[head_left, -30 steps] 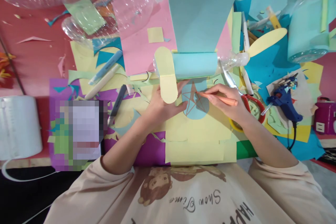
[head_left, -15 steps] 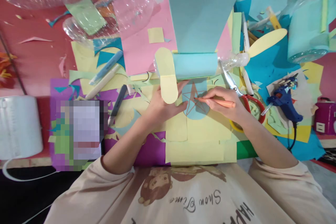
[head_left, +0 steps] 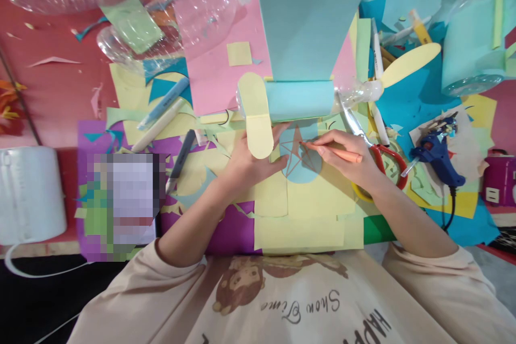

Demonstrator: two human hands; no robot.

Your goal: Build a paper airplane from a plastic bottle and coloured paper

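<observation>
My right hand (head_left: 346,158) is closed around an orange marker (head_left: 336,153) whose tip rests on a red star drawn on a light blue paper disc (head_left: 300,164). My left hand (head_left: 248,164) lies flat with its fingers stretched out, pressing the disc's left edge against yellow paper (head_left: 306,204). Just above the hands is a bottle plane wrapped in light blue paper (head_left: 300,99), with a yellow wing (head_left: 256,115) overlapping my left hand's fingers.
Red-handled scissors (head_left: 379,153) lie right of my right hand, a blue glue gun (head_left: 437,158) further right. Clear plastic bottles (head_left: 169,21) and a pink sheet (head_left: 220,72) lie at the back. Markers (head_left: 163,105) and paper scraps lie left; a white roll (head_left: 30,193) far left.
The marker tip has shifted slightly over the star, down to the left and back up. My left hand has stayed in place on the disc.
</observation>
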